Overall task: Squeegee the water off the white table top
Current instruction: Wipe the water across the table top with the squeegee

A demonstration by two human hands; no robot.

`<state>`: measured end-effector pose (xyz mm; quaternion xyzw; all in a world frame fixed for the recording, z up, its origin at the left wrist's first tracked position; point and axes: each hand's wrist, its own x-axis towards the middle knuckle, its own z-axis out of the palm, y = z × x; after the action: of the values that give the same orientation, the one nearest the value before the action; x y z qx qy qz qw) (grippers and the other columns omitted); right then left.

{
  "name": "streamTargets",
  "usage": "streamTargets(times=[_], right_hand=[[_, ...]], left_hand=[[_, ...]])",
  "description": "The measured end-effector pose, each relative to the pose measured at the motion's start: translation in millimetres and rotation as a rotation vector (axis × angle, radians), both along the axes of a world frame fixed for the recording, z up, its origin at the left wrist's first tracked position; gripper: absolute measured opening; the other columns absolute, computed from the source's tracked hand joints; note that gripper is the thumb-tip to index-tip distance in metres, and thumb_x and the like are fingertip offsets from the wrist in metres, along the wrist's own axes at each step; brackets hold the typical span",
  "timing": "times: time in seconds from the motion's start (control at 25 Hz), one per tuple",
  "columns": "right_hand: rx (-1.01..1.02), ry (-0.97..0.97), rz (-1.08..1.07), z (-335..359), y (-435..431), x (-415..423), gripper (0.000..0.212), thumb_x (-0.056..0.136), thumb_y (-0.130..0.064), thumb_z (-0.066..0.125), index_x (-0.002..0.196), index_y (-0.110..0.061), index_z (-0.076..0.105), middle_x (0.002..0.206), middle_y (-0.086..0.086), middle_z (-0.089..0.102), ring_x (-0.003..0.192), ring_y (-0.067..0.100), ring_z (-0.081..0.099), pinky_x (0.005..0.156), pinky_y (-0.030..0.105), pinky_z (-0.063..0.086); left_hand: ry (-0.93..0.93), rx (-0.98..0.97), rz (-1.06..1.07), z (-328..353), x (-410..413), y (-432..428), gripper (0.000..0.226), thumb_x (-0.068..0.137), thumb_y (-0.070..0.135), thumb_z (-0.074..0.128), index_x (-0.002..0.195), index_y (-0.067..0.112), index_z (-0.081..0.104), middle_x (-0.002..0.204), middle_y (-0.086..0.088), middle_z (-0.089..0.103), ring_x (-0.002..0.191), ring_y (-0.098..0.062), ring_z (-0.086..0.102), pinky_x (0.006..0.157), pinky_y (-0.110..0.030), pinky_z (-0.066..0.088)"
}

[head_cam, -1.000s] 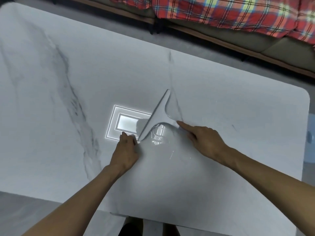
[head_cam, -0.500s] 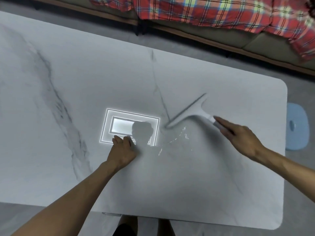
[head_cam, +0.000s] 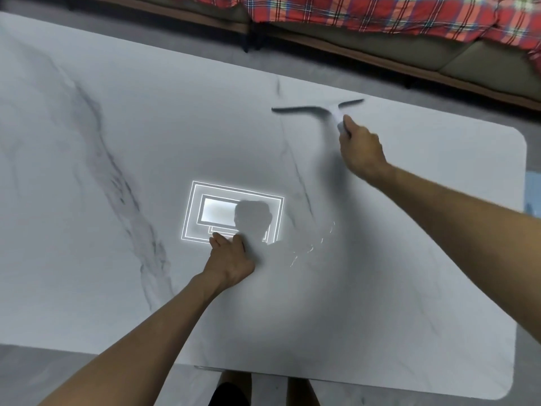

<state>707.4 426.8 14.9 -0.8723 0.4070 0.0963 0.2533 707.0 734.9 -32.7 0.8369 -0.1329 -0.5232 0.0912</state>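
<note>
Fingers [head_cam: 349,128] of the person's right hand [head_cam: 361,150] are curled tight round the handle of the squeegee [head_cam: 333,111]. That arm reaches in from the right edge, stretched far across the white table top [head_cam: 409,288]. The squeegee sits at the far right part of the table, close to its far edge, with the blade running left to right. It is blurred, and I cannot tell whether the blade touches the surface.

The left hand [head_cam: 231,256] rests near the middle of the table, back upward, fingers bent under and held close together. I see nothing in its grip. Its forearm comes in from the near left.

Just beyond the left hand lies a bright rectangular light reflection [head_cam: 205,212], partly covered by a head-shaped shadow. Thin water streaks [head_cam: 310,244] glint to the right of the left hand, well apart from the squeegee. Grey veins cross the left side of the table.

Beyond the far edge stands a sofa [head_cam: 366,45] with a red plaid blanket [head_cam: 380,16]. One pale blue object [head_cam: 533,194] shows at the right edge.

I count two hands, one squeegee, one table, one patch of water.
</note>
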Motion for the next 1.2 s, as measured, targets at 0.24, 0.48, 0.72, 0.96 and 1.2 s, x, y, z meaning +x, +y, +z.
streamTargets(times=[0.24,0.48,0.72,0.96,1.2], right_hand=[[0.054,0.232,0.106,36,52,-160,0.046,0.103,-0.04,0.026,0.148,-0.039,0.027,0.087,0.007,0.069,0.079,0.034,0.062,0.071,0.038,0.05],[0.062,0.22,0.027,70,29,-162,0.046,0.099,-0.052,0.027,0.14,-0.036,0.042,0.089,0.001,0.07,0.084,0.032,0.061,0.075,0.036,0.048],[0.112,-0.037,-0.269,24,-62,-33,0.025,0.101,-0.029,0.029,0.103,-0.016,0.05,0.096,0.011,0.052,0.082,0.027,0.049,0.074,0.046,0.05],[-0.013,0.113,-0.134,15,-13,-98,0.033,0.104,-0.026,0.025,0.125,-0.008,0.044,0.109,0.022,0.062,0.097,0.044,0.057,0.074,0.042,0.044],[0.154,0.313,-0.128,58,59,-210,0.049,0.103,-0.043,0.023,0.149,-0.029,0.03,0.099,0.009,0.068,0.103,0.036,0.058,0.078,0.034,0.045]], left_hand=[[0.074,0.024,0.023,6,4,-6,0.055,0.084,0.007,0.041,0.137,-0.001,0.029,0.148,-0.047,-0.005,0.142,-0.055,-0.011,0.117,-0.05,0.022],[0.051,0.045,0.025,9,1,-14,0.055,0.086,0.006,0.039,0.139,-0.001,0.027,0.139,-0.054,0.007,0.139,-0.059,0.003,0.116,-0.052,0.021],[0.017,0.059,-0.012,-6,-4,-12,0.065,0.086,0.012,0.043,0.146,0.006,0.021,0.146,-0.049,-0.002,0.14,-0.058,-0.008,0.119,-0.054,0.007],[0.037,0.051,-0.018,-12,-4,-9,0.068,0.081,0.012,0.043,0.145,0.009,0.02,0.141,-0.054,-0.009,0.138,-0.059,-0.017,0.117,-0.053,0.001],[0.048,0.02,-0.01,4,-1,-13,0.064,0.083,0.012,0.047,0.143,0.006,0.024,0.141,-0.051,0.002,0.137,-0.06,0.001,0.117,-0.051,0.02]])
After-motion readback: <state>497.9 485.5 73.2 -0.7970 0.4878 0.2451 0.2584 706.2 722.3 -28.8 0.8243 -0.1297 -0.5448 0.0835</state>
